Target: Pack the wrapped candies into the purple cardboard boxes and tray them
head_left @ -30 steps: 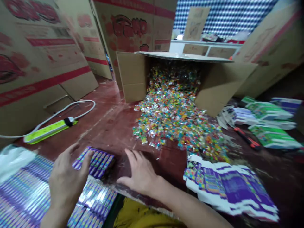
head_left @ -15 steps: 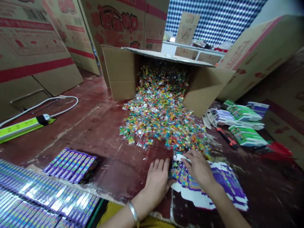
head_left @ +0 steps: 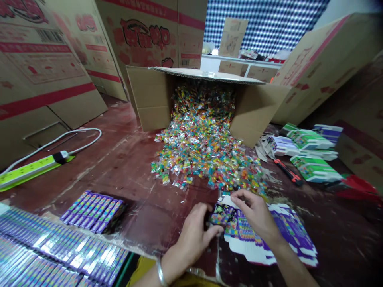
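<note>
Scuffed red-brown tabletop point(head_left: 134, 171), heaped candy packets point(head_left: 197, 147), flattened purple cartons point(head_left: 291, 227), small purple boxes point(head_left: 92, 211), 1 power strip point(head_left: 32, 170)

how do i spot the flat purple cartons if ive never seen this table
Find the open box spilling colourful packets onto the table. Nearer the camera, the flat purple cartons lie partly under the right hand. Unlike the stacks farther right, they spread in an overlapping fan.

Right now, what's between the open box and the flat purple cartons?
In the head view, heaped colourful packets spill from the open box toward the flat purple cartons.
</note>
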### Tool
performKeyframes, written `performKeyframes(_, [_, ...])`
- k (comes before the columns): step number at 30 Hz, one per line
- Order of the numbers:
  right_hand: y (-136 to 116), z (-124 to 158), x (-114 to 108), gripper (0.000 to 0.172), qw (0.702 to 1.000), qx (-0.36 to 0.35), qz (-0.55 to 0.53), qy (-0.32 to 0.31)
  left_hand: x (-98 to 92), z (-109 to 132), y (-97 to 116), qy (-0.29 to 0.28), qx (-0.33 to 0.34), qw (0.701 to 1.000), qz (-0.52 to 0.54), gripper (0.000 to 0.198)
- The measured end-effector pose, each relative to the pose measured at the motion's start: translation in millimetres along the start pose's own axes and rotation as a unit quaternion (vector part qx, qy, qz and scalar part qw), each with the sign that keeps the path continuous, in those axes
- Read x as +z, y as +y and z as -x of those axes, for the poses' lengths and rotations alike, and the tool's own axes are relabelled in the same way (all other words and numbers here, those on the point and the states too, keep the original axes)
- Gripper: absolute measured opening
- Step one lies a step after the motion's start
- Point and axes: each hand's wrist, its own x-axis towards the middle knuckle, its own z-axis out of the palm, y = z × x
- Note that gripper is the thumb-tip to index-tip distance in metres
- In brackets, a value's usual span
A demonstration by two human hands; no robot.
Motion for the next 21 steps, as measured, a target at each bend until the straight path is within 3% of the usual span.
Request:
performKeyframes(2, [-14.2,1.9,-1.2,0.025,0.994,0.025,-0.1,-0.044,-16.1,4.4,-0.5,-0.042,-0.04,0.976,0.211,0.026])
performKeyframes(5, [-34.1,3.4,7.7,0.024,0.98,0.019,-0.19,-0.064,-37.1,12.5,-1.0,-0.134,-0.087,0.853,0.496,0.029])
performKeyframes(7, [-45.0,3.5,17.7,0.023,0.974,0.01,-0.214,-0.071,-46.6,18.3,-1.0,-0.177,-0.098,0.782,0.59,0.036])
performKeyframes(9, [-52.9,4.2,27.1,0.02,0.974,-0.012,-0.212,-0.074,-53.0,23.6,-1.7,-0.196,-0.107,0.741,0.633,0.041])
performKeyframes(12, [-58.4,9.6,36.7,0.014,0.985,-0.105,-0.133,-0.013,-60.0,29.2,-4.9,-0.174,-0.113,0.736,0.645,0.053])
performKeyframes(15, [-60.4,21.4,42.5,0.035,0.979,-0.205,-0.01,0.016,-65.5,30.9,-8.5,-0.151,-0.119,0.75,0.633,0.064])
performKeyframes(18, [-65.9,31.7,45.0,0.047,0.97,-0.225,0.022,-0.085,-69.8,29.8,-8.9,-0.148,-0.119,0.763,0.618,0.063])
performKeyframes(21, [-76.2,30.8,39.0,0.036,0.97,-0.163,-0.016,-0.179,-74.4,29.7,-6.5,-0.155,-0.11,0.78,0.596,0.064])
